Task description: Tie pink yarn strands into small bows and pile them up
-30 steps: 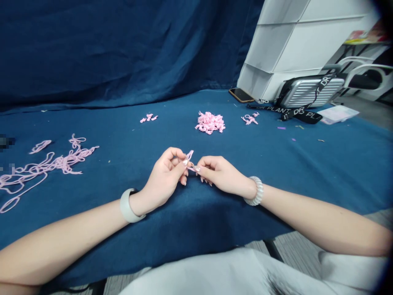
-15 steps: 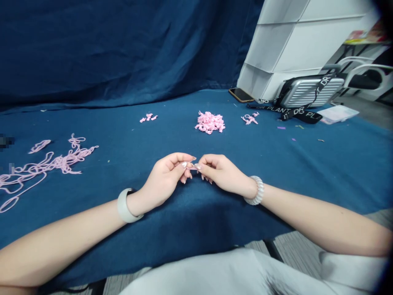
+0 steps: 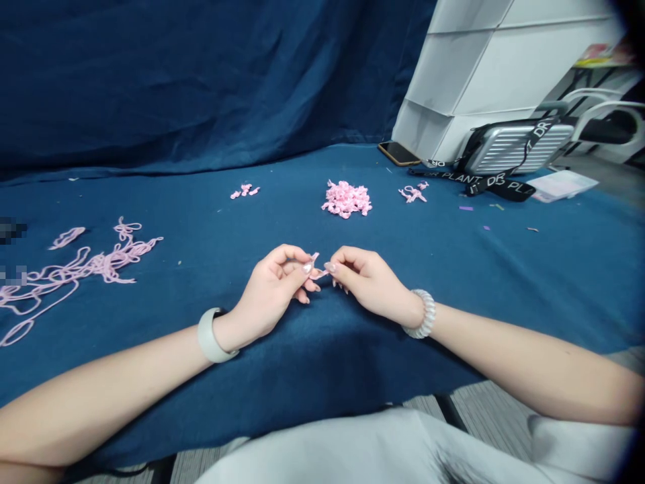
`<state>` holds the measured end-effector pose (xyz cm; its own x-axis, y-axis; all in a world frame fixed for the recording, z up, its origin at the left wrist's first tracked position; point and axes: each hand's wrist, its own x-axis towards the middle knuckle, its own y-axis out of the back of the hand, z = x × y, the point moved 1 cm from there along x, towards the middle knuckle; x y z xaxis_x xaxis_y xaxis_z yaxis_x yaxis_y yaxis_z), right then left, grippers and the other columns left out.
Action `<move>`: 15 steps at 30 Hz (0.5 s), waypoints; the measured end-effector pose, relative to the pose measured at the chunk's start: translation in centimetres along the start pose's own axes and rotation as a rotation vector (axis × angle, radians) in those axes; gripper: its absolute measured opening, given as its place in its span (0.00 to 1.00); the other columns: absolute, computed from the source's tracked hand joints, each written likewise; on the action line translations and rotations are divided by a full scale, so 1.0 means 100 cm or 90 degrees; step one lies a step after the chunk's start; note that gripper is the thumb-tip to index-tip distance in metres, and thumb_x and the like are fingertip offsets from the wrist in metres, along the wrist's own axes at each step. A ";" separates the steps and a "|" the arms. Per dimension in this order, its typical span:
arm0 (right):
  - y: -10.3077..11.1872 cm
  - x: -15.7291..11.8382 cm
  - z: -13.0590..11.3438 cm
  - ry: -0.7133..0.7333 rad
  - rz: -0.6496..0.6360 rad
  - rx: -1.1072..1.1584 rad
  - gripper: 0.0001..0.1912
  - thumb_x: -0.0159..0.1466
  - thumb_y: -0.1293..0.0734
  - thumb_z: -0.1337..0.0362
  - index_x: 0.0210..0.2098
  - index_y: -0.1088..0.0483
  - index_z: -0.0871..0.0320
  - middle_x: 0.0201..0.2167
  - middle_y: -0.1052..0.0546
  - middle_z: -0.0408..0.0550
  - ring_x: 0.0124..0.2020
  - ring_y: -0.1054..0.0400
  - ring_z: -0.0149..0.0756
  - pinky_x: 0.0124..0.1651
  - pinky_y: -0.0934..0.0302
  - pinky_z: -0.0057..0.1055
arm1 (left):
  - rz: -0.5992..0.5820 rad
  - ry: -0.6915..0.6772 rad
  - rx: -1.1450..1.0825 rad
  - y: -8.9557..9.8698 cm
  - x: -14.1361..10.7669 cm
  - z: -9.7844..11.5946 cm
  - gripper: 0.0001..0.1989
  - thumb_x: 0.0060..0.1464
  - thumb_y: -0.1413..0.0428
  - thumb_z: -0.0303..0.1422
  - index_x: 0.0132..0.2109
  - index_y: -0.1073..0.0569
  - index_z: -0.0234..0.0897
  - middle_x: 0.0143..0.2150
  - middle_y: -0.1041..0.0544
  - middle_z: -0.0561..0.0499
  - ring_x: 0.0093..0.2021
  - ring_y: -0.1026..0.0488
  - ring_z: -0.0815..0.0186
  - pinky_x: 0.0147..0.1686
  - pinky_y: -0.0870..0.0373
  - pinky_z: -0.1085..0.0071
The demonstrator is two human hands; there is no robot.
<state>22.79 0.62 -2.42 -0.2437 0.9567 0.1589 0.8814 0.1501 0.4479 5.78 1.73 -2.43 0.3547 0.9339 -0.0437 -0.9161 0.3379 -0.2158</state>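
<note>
You are sitting at a makeshift craft station, reading more like an office or studio corner than a home. A dark blue cloth (image 3: 201, 87) is hanging behind the work surface and running across it. A white storage unit (image 3: 484, 74) is standing at the far edge, with a white-framed chair (image 3: 609, 114) showing beyond it. Grey flooring (image 3: 484, 420) is showing below. A smartphone (image 3: 399, 153) and a silver box bag (image 3: 519, 148) are sitting on the cloth (personal things, kept off to one side), while a pile of pink yarn pieces (image 3: 347, 199) and a tangle of pink yarn (image 3: 75, 279) are marking it as handwork space.
</note>
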 end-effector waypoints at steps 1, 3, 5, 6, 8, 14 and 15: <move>0.000 0.000 -0.001 0.009 0.005 -0.008 0.12 0.63 0.40 0.61 0.26 0.36 0.60 0.21 0.32 0.41 0.23 0.41 0.27 0.28 0.46 0.25 | -0.009 0.007 -0.002 0.000 0.000 0.000 0.11 0.48 0.38 0.32 0.36 0.33 0.35 0.27 0.24 0.53 0.24 0.29 0.73 0.20 0.32 0.80; 0.001 -0.001 -0.002 0.035 0.012 -0.026 0.12 0.63 0.39 0.61 0.25 0.36 0.60 0.22 0.31 0.42 0.24 0.39 0.27 0.30 0.45 0.25 | -0.030 0.034 0.007 -0.001 -0.001 -0.001 0.10 0.48 0.38 0.32 0.34 0.32 0.33 0.26 0.25 0.53 0.23 0.30 0.74 0.21 0.32 0.80; 0.002 -0.001 -0.003 0.064 0.014 -0.047 0.12 0.64 0.39 0.61 0.25 0.36 0.59 0.22 0.30 0.43 0.25 0.38 0.28 0.31 0.45 0.25 | -0.037 0.070 0.012 -0.001 -0.001 -0.001 0.10 0.47 0.38 0.33 0.33 0.31 0.32 0.25 0.25 0.52 0.22 0.30 0.75 0.20 0.32 0.81; 0.003 -0.002 -0.003 0.078 0.018 -0.058 0.12 0.64 0.39 0.62 0.25 0.36 0.59 0.23 0.30 0.43 0.25 0.38 0.28 0.31 0.45 0.25 | -0.035 0.086 0.009 -0.002 -0.001 -0.001 0.11 0.46 0.37 0.33 0.32 0.30 0.31 0.25 0.25 0.52 0.21 0.31 0.75 0.20 0.33 0.81; 0.004 -0.001 -0.003 0.105 0.028 -0.080 0.11 0.64 0.39 0.63 0.25 0.35 0.59 0.23 0.29 0.43 0.25 0.37 0.28 0.31 0.44 0.25 | -0.023 0.109 -0.004 -0.002 -0.001 -0.001 0.11 0.44 0.36 0.32 0.31 0.29 0.31 0.24 0.25 0.51 0.21 0.31 0.75 0.19 0.33 0.82; 0.006 -0.002 -0.003 0.191 0.042 -0.145 0.11 0.64 0.39 0.64 0.25 0.35 0.58 0.24 0.29 0.44 0.26 0.36 0.29 0.33 0.43 0.26 | -0.029 0.155 0.003 -0.004 -0.001 -0.002 0.09 0.43 0.35 0.31 0.30 0.26 0.31 0.22 0.26 0.52 0.19 0.32 0.75 0.18 0.34 0.82; 0.006 -0.003 -0.003 0.210 0.039 -0.162 0.11 0.64 0.40 0.65 0.25 0.35 0.58 0.24 0.29 0.44 0.26 0.36 0.29 0.33 0.43 0.26 | -0.034 0.162 0.005 -0.003 -0.001 -0.003 0.09 0.43 0.35 0.31 0.31 0.26 0.31 0.22 0.26 0.52 0.19 0.32 0.75 0.18 0.34 0.81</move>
<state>23.24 0.40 -1.95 -0.3470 0.8244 0.4473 0.7803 -0.0108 0.6253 6.13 1.52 -2.61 0.4381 0.8552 -0.2769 -0.8955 0.3883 -0.2173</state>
